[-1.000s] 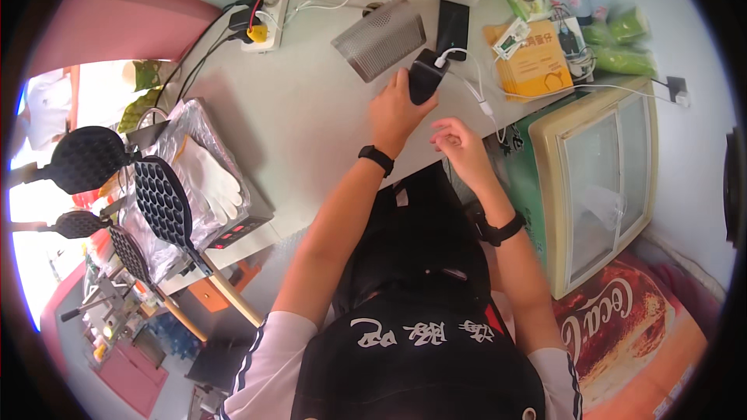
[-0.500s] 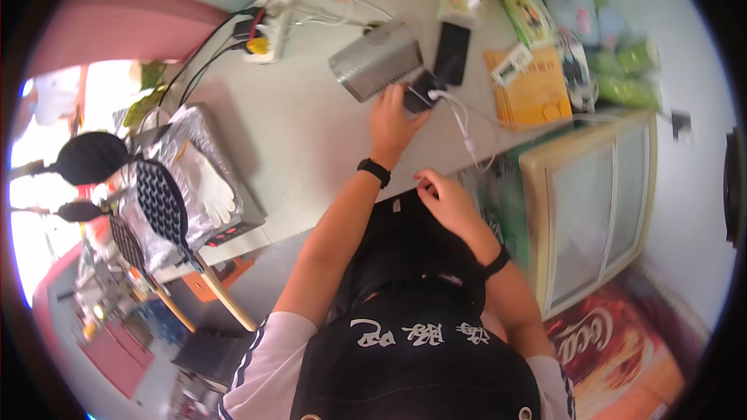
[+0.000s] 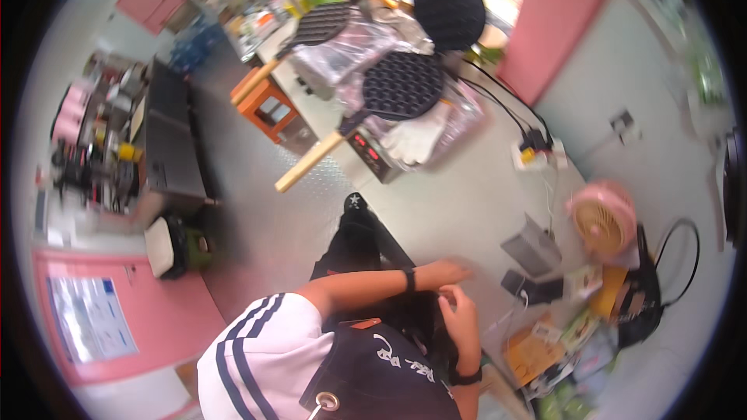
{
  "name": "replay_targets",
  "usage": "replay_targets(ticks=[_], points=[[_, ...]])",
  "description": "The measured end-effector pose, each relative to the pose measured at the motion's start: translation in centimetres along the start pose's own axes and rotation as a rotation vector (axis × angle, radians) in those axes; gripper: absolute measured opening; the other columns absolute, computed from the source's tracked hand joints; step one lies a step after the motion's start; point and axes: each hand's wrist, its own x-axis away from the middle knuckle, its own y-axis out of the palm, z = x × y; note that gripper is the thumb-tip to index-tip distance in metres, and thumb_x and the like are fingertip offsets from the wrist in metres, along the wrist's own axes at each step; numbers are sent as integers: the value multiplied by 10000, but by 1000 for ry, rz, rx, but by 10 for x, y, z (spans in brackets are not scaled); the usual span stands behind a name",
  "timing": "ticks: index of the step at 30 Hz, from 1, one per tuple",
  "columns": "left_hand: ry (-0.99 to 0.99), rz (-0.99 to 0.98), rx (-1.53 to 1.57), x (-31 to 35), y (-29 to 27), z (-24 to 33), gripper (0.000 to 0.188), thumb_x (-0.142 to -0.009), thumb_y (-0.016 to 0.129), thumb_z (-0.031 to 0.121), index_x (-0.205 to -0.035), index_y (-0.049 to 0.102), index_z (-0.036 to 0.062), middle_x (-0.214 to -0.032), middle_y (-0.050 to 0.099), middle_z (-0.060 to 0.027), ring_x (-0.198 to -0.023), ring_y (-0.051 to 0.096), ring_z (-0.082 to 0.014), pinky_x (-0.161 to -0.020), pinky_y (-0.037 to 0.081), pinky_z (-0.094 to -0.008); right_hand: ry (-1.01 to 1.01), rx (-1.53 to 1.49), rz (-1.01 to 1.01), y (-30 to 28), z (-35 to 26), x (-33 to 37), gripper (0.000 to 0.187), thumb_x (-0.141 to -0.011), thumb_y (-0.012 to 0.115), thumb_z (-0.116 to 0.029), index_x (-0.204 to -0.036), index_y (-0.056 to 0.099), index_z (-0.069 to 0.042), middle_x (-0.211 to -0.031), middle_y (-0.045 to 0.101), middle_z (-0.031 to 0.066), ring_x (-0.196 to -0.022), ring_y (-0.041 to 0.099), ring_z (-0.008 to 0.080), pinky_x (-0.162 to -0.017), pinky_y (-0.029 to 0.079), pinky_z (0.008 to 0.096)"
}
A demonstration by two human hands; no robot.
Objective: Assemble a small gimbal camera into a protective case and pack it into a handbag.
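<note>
The left hand [image 3: 450, 273] is resting flat, fingers stretched and holding nothing, on the grey counter [image 3: 451, 210]; the right hand [image 3: 459, 319] is curling just beside it, grip unclear. Both are lying near the dark phone [image 3: 520, 284] to their right, untouched

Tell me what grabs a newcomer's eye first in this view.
The black bubble-waffle iron with its long wooden handle stands out at upper centre, over a foil-wrapped machine. Right of it, a pink fan sits on the pale counter. Below, the person's left hand and right hand meet near the counter's edge, beside a grey box.
</note>
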Motion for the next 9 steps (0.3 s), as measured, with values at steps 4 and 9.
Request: replay_targets(ticks=[4, 9], points=[[-179, 96, -53, 123, -43, -23, 445, -818, 617, 237, -1231, 512, 109, -1053, 628, -128, -949, 613, -337, -818, 478, -462, -83, 7, -170, 23, -65, -11, 195, -849, 603, -84, -1032, 615, -19, -842, 655, 134, -750, 637, 243, -701, 502, 340], [-315, 8, -128, 238, -75, -88, 329, -850, 602, 319, -1119, 555, 137, -1000, 637, -102, -977, 620, -276, -832, 471, -458, -1, 180, -322, 106, -47, -32, 243, -834, 663, -168, -1044, 628, -50, -880, 690, 151, -851, 686, 242, -785, 511, 319]])
